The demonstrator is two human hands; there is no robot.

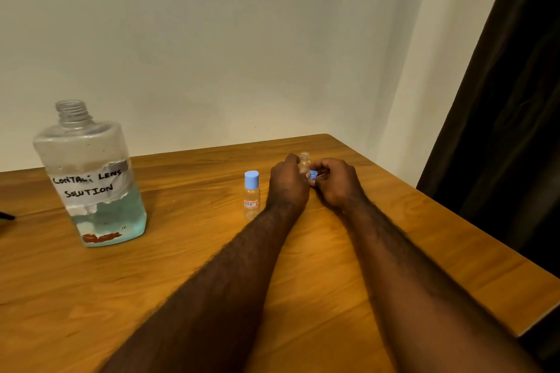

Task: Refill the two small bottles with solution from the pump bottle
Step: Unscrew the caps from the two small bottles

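Wooden bench (181,266) fills the lower half of the frame. The big bottle (91,179) stands at left centre with a handwritten contact lens solution label. Its neck is open with no pump on it, and it is roughly half full of bluish liquid.

The capped small bottle (251,200) stands upright at frame centre, just left of the hands, blue top on, and looks empty. The open small bottle (304,159) is right of centre with only its bare neck showing. The left hand (288,188) is curled round its body. The right hand (338,183) pinches the loose blue cap (313,174) just beside that neck. Both hands are low, close to the bench; contact with it can't be told.

Progress looks early. One small bottle is uncapped and the big bottle is open for pouring, but no liquid is visible in either small one. Left to do: fill the open one, uncap and fill the other, recap both.

Dark curtain (500,100) sits at the right edge, and a dark object at the far left edge can't be identified.
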